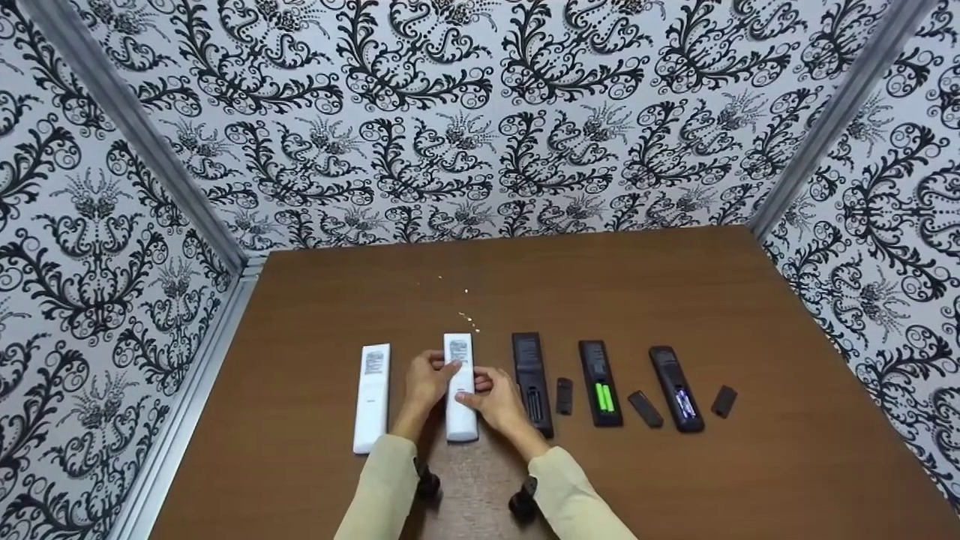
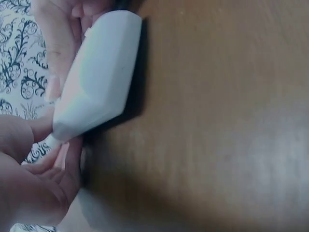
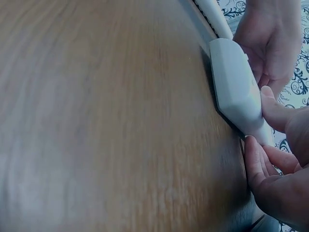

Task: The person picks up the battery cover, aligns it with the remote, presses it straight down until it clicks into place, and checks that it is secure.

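Observation:
A white remote control (image 1: 460,420) lies back side up between my two hands, its printed label toward the far end. My left hand (image 1: 427,381) grips its left edge, thumb on the back face. On the opposite edge, my right hand (image 1: 501,403) holds it with the thumb pressed on the back, lower down. In the left wrist view the remote's near end (image 2: 104,63) shows close over the wood. The right wrist view has the right thumb and fingers (image 3: 277,113) around the side of the remote (image 3: 236,79).
Another white remote (image 1: 371,409) lies to the left. On the right are a black remote (image 1: 529,356) with a bare battery bay, one with green batteries (image 1: 604,397), and a third (image 1: 664,367) with batteries. Loose black covers (image 1: 564,396) lie beside them. Pale crumbs (image 1: 469,319) dot the brown table (image 1: 337,292).

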Action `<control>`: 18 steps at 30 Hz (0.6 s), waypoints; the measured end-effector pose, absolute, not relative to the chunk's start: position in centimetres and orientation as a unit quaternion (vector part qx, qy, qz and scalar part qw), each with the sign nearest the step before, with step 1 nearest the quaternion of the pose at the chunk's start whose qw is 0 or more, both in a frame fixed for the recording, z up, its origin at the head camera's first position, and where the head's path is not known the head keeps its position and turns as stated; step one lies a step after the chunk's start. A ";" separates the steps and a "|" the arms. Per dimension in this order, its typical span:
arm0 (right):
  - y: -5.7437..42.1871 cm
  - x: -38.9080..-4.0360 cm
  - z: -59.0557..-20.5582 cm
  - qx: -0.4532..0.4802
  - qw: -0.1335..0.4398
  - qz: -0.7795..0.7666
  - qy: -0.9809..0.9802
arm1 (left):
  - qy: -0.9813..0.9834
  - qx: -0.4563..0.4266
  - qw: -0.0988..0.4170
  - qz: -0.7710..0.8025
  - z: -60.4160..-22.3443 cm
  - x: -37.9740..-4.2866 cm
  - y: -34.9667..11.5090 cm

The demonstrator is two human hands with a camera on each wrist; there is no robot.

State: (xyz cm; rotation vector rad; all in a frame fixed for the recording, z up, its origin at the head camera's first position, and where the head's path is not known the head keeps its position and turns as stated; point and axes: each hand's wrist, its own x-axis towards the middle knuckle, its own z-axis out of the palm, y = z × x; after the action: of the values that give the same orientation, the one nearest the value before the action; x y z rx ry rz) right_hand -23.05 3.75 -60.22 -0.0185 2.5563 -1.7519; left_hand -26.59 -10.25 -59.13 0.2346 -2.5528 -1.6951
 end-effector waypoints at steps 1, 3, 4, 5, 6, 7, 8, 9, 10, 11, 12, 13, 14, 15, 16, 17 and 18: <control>3.7 -23.0 -60.2 -0.005 0.022 -0.565 0.825 | -0.838 0.077 0.036 -0.539 -59.0 -26.6 -10.2; 3.7 -23.0 -60.3 -0.001 0.026 -0.570 0.821 | -0.855 0.077 0.045 -0.510 -58.9 -26.6 -10.1; 3.7 -23.0 -60.3 0.002 0.027 -0.573 0.819 | -0.862 0.085 0.038 -0.498 -58.6 -26.6 -10.1; 3.6 -22.9 -60.3 0.004 0.026 -0.574 0.819 | -0.868 0.085 0.040 -0.487 -58.6 -26.5 -10.1; 3.6 -22.9 -60.4 0.007 0.027 -0.577 0.816 | -0.873 0.082 0.044 -0.478 -58.5 -26.5 -10.1; 3.6 -22.9 -60.4 0.008 0.025 -0.578 0.816 | -0.876 0.082 0.046 -0.473 -58.5 -26.5 -10.1; 3.5 -22.9 -60.4 0.010 0.024 -0.580 0.814 | -0.878 0.083 0.046 -0.469 -58.4 -26.5 -10.1; 3.5 -22.9 -60.4 0.009 0.021 -0.579 0.815 | -0.877 0.086 0.045 -0.470 -58.4 -26.5 -10.1; 3.5 -22.9 -60.3 0.009 0.019 -0.579 0.815 | -0.878 0.088 0.045 -0.469 -58.3 -26.4 -10.1; 3.5 -22.9 -60.3 0.008 0.016 -0.577 0.817 | -0.878 0.090 0.044 -0.469 -58.3 -26.4 -10.1; 3.5 -22.9 -60.3 0.008 0.015 -0.576 0.817 | -0.878 0.091 0.043 -0.468 -58.3 -26.4 -10.1; 3.4 -22.9 -60.3 0.006 0.012 -0.575 0.818 | -0.878 0.093 0.042 -0.469 -58.3 -26.4 -10.2; 3.4 -22.9 -60.3 0.005 0.011 -0.574 0.819 | -0.878 0.092 0.042 -0.469 -58.3 -26.4 -10.2; 3.4 -22.9 -60.3 0.003 0.010 -0.578 0.816 | -0.879 0.093 0.040 -0.466 -58.3 -26.4 -10.2; 3.3 -22.9 -60.3 0.001 0.008 -0.580 0.815 | -0.881 0.092 0.041 -0.462 -58.4 -26.4 -10.2; 3.3 -22.9 -60.3 -0.001 0.007 -0.583 0.812 | -0.882 0.092 0.041 -0.460 -58.4 -26.4 -10.2; 3.3 -22.9 -60.4 -0.003 0.007 -0.587 0.810 | -0.883 0.092 0.042 -0.458 -58.4 -26.3 -10.2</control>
State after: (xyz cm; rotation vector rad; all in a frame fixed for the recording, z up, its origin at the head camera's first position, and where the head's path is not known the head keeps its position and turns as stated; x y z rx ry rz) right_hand -22.92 3.31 -60.38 -0.0106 2.5326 -1.8363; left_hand -26.34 -10.23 -58.44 0.2807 -2.7023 -1.4027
